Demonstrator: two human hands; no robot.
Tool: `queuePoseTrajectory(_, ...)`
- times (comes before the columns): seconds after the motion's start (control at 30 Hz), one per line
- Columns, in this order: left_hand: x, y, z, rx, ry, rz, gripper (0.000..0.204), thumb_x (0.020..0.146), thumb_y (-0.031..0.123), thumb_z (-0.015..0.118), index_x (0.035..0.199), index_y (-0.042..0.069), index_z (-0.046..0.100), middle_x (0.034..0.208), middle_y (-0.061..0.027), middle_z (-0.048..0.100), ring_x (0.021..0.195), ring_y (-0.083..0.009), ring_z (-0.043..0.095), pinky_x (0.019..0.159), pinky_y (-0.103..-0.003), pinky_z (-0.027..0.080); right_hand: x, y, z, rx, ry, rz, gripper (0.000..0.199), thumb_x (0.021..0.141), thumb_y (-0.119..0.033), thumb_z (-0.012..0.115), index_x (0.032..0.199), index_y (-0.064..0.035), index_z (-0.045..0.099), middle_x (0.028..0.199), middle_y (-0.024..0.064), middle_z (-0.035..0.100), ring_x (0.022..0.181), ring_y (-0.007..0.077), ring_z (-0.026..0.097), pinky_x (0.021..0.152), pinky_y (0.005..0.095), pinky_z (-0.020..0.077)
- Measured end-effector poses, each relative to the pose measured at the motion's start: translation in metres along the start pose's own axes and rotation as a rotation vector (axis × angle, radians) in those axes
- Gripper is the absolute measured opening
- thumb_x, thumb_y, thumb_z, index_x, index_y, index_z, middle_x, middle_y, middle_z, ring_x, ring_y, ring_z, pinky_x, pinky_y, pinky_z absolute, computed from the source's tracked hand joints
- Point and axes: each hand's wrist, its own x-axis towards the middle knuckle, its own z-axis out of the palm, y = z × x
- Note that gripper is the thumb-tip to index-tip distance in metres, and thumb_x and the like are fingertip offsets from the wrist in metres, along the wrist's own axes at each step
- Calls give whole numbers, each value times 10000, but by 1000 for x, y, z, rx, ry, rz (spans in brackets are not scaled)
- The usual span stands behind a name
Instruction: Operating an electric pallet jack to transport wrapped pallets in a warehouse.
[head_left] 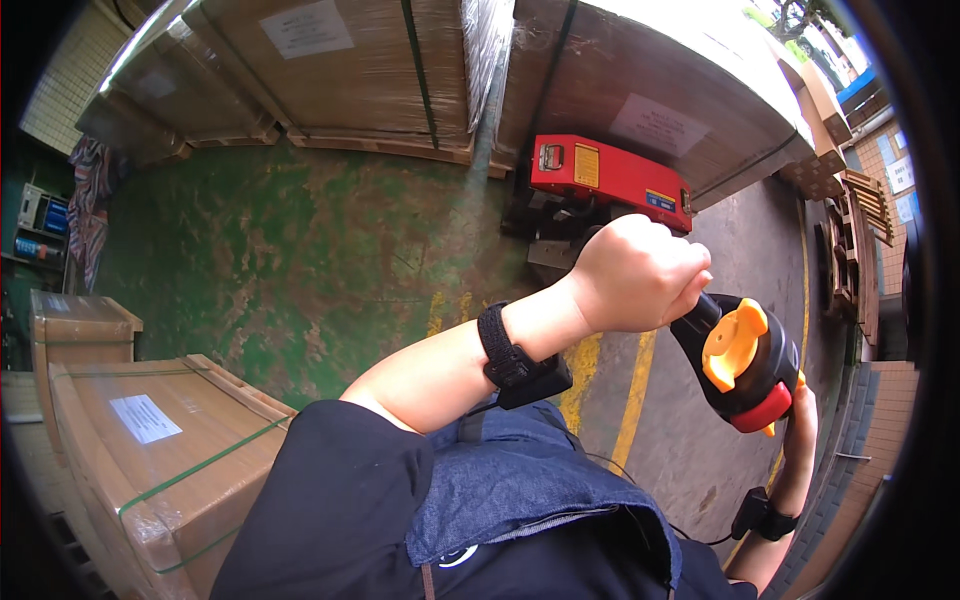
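My left hand is clamping in a fist round one end of the black control handle, which is sitting ahead of me, right of centre, between my hands. My right hand is lying along its outer side, but the fingers are hiding behind it, so I cannot tell whether they are closing on anything. I am probably holding it from both sides for steadiness, with the orange thumb control and red button facing upward for easy reach. Beyond my fist, the red machine housing is standing close against a film-wrapped load, perhaps because some unseen lower part is extending beneath it. Farther left, a green strap is binding another load, presumably against shifting, and a wooden pallet is raising it off the floor. My left fist and forearm are covering whatever is linking handle to housing. The lower edge is cutting off my right arm, and the dark rim is swallowing the shelf at far left.
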Motion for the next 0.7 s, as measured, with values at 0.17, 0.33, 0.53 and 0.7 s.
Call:
queuePoseTrajectory(0.17,1,-1,3,-4,0,-4,112,812,213,554,734,135,573,571,-14,521,515,-199,528,526,-323,423,6,-15,16,-24,106,3,502,973,-430,382,1216,-10,512,1097,54,593,1024,130,536,932,292,384)
queuePoseTrajectory(0.33,4,0,3,9,-1,-9,108,810,211,560,738,132,572,566,-14,512,516,-200,530,524,-320,421,23,3,18,126,206,-30,410,980,-368,408,1108,-12,567,978,21,617,879,78,557,808,239,425)
queuePoseTrajectory(0.53,8,-4,5,-5,0,-3,107,814,215,561,751,129,572,565,-19,504,515,-201,531,529,-323,426,28,11,14,129,247,-61,360,986,-319,420,1007,-15,612,860,-13,638,734,39,562,667,184,443)
queuePoseTrajectory(0.7,8,-3,5,15,-15,-6,113,819,216,557,749,128,564,563,-24,505,523,-204,539,536,-331,431,30,18,10,115,279,-77,364,986,-320,420,1004,-12,613,857,-18,637,729,37,558,659,181,441)
